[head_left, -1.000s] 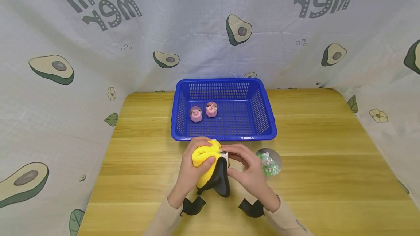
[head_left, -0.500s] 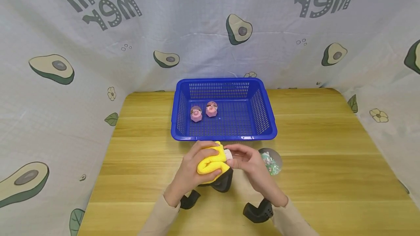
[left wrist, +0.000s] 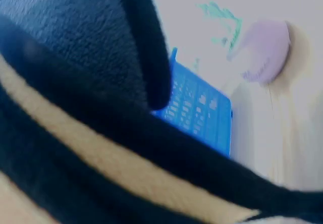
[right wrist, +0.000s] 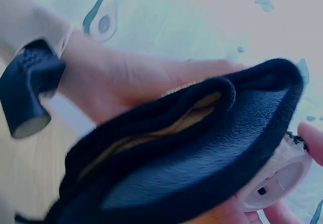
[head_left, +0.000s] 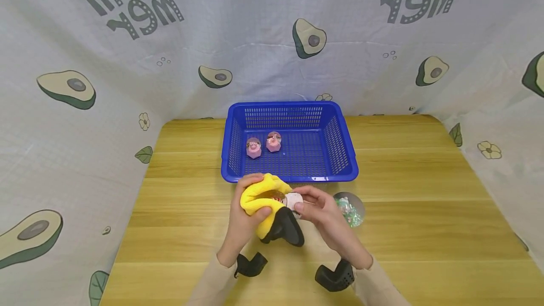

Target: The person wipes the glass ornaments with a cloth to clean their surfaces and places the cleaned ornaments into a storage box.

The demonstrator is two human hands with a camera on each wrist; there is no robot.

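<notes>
My left hand (head_left: 243, 223) grips a plush cloth (head_left: 265, 184), yellow on one side and dark grey with black edging on the other. The cloth is folded around the clear dome of a snow globe, and a glimpse of red shows in the fold. My right hand (head_left: 325, 214) holds that snow globe by its white base (head_left: 294, 199). In the right wrist view the underside of the base (right wrist: 277, 181) faces the camera, with a small black square on it. The cloth's dark side (left wrist: 75, 42) fills much of the left wrist view.
A blue plastic basket (head_left: 289, 179) stands behind the hands. Inside it, at the left, are two pink snow globes (head_left: 253, 149). Another snow globe (head_left: 350, 210) with green glitter lies on the wooden table (head_left: 416, 230), right of my right hand. An avocado-print curtain (head_left: 263, 37) hangs behind.
The cloth has been folded over and opened out again around the dome. More of the white base now shows at my right fingers. The basket and other globes have stayed put.
</notes>
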